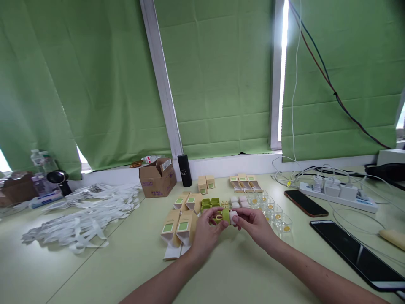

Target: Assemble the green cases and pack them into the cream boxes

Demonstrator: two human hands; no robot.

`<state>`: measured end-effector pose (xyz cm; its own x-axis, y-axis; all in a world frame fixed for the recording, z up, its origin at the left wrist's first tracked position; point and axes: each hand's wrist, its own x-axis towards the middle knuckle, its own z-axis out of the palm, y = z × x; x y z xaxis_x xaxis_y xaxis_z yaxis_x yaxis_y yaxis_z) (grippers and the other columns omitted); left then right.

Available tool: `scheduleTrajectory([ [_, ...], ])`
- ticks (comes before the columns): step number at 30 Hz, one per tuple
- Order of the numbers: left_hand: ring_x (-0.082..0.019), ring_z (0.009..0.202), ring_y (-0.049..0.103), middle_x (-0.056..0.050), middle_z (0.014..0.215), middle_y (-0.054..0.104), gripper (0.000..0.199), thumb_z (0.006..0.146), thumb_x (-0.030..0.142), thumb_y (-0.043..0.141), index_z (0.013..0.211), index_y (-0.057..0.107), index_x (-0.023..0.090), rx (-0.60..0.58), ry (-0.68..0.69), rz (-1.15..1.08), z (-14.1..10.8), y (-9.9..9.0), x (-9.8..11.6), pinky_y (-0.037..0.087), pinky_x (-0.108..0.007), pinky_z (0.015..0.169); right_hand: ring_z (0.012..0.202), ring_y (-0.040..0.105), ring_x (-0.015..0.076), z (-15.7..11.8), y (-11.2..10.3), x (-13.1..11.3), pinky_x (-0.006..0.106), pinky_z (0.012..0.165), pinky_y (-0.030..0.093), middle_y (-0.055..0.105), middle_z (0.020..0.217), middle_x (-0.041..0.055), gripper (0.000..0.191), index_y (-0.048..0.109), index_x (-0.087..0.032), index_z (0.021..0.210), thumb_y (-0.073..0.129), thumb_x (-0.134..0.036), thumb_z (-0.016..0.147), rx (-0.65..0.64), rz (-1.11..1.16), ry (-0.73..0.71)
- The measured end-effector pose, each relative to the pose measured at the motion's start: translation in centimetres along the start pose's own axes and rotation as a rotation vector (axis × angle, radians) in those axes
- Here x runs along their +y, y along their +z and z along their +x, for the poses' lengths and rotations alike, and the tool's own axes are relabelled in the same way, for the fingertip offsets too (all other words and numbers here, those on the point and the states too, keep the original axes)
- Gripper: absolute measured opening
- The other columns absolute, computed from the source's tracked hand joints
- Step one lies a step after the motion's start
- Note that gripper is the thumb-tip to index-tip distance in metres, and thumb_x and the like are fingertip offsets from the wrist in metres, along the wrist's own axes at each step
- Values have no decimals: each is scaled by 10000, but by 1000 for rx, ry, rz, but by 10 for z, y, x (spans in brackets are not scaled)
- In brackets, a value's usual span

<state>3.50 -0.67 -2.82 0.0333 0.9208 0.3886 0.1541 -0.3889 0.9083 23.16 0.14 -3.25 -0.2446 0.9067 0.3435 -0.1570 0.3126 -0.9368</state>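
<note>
Left fingers (211,221) closed on the green end of a small green-and-white piece (226,216), right fingers (246,221) on its white end. Piece is held above the tabletop (236,270). Green cups (210,203) just beyond, kraft boxes (177,226) left, clear cups (274,211) right.

Bare left forearm (172,273), slim fingers (218,228), small dark spots (327,275) on right forearm (311,267).

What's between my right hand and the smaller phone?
Small clear containers lie between your right hand and the smaller phone, as the head view shows.
</note>
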Motion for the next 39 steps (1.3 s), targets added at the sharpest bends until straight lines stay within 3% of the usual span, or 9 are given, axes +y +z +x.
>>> scheduleTrajectory([
  [10, -259, 913, 651, -105, 1014, 730, 662, 687, 698, 849, 1107, 777, 191, -20, 23, 123, -4, 0, 9, 498, -338, 799, 673, 630, 174, 0, 1, 1, 304, 632, 513, 741, 755, 58, 480, 819, -155, 944, 827, -612, 794, -13, -10, 8],
  [19, -264, 944, 645, -107, 1026, 719, 584, 760, 683, 801, 1063, 762, 186, -56, 62, 161, -5, 3, 1, 501, -365, 832, 656, 644, 167, 0, 3, 9, 318, 632, 542, 731, 786, 47, 501, 783, -154, 1025, 858, -583, 777, 18, 61, 8],
  [22, -262, 963, 633, -103, 1055, 686, 518, 795, 622, 793, 1082, 760, 192, -53, 69, 196, -7, 3, 2, 512, -374, 850, 633, 642, 163, 0, 4, 10, 324, 630, 553, 713, 755, 20, 538, 766, -166, 1123, 864, -568, 779, 36, 85, 3],
  [26, -274, 1035, 621, -95, 1135, 637, 448, 798, 454, 830, 1170, 740, 221, -39, 44, 274, -12, 5, 8, 526, -405, 915, 644, 657, 169, 1, 3, 11, 329, 639, 563, 743, 782, 43, 470, 780, -161, 1052, 842, -559, 810, 28, 76, -22],
  [30, -331, 1325, 517, -115, 1347, 567, 544, 821, 310, 818, 1337, 656, 253, -39, 101, 340, -19, 9, 12, 449, -493, 1125, 665, 695, 193, 1, 3, 10, 356, 667, 589, 772, 832, 65, 486, 771, -160, 1048, 852, -567, 795, 54, 90, -20],
  [32, -328, 1398, 469, -116, 1463, 500, 602, 868, 285, 777, 1432, 565, 281, -65, 152, 355, -23, 11, 12, 429, -505, 1160, 684, 704, 199, 1, 3, 8, 359, 677, 598, 773, 843, 69, 484, 763, -161, 1052, 848, -567, 801, 49, 96, -22],
  [36, -265, 1231, 598, -101, 1478, 472, 573, 951, 249, 674, 1474, 454, 324, -110, 199, 321, -28, 16, 7, 543, -451, 1034, 701, 706, 198, -2, 7, 4, 345, 676, 600, 757, 837, 60, 463, 750, -170, 1027, 844, -568, 811, 33, 116, -37],
  [39, -254, 1212, 618, -104, 1462, 472, 504, 991, 247, 611, 1461, 443, 318, -96, 228, 298, -28, 18, 1, 551, -455, 1041, 686, 711, 196, -4, 12, 4, 343, 674, 604, 737, 812, 37, 460, 730, -185, 996, 859, -576, 792, 34, 148, -31],
])
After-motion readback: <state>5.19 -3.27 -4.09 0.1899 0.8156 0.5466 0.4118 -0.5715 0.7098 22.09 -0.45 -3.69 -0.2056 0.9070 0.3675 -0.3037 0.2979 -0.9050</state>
